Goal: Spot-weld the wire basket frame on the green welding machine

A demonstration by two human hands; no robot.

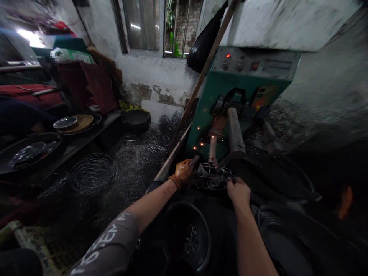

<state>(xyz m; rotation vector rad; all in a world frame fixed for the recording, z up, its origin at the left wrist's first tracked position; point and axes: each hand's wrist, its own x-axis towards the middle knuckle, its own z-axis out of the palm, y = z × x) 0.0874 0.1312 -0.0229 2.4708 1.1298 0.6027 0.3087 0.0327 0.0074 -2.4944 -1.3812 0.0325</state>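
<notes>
My left hand (185, 170) grips the left rim of a round wire basket frame (213, 177). Gripping its right rim is my right hand (238, 191). The frame sits under the metal arms (235, 134) of a green welding machine (241, 90). A few orange sparks (197, 145) glow just left of the arms. Red lights show on the machine's panel. A band circles my left wrist.
Finished wire baskets (92, 172) lie heaped on the floor at left. A black bowl with small metal pieces (188, 237) sits below my arms. A wooden pole (205, 67) leans beside the machine. Round trays (73, 123) rest on a left shelf. Another person's hand (345, 201) shows at right.
</notes>
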